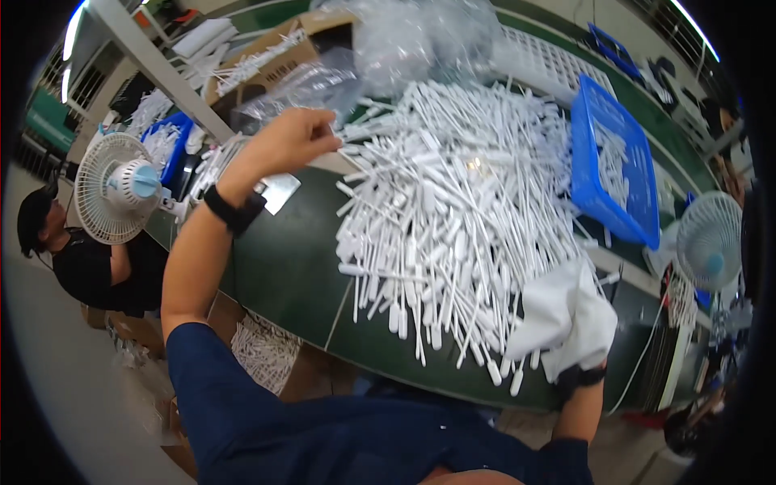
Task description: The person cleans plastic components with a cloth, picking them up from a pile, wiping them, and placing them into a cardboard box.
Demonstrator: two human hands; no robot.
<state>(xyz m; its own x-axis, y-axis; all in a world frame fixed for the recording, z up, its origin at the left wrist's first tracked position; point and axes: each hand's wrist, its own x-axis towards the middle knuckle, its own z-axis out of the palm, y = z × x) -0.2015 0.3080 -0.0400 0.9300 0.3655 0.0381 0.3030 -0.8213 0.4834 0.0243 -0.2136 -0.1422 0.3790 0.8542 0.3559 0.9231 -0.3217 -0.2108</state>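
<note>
A round, wire-caged fan stands near the left end of a dark-green worktop. The left hand, fingers loosely bent, its grip unclear, hovers beside the left side of a heap of slender, bulb-ended white sticks spread toward the worktop's front edge. A limp, creased white cloth hides the right hand, whose hold cannot be told; a blue plastic basket borders the heap's right.

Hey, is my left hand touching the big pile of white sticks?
Cannot tell. In the head view, your left hand reaches the edge of the pile of white sticks, but its height above them isn't clear.
</note>
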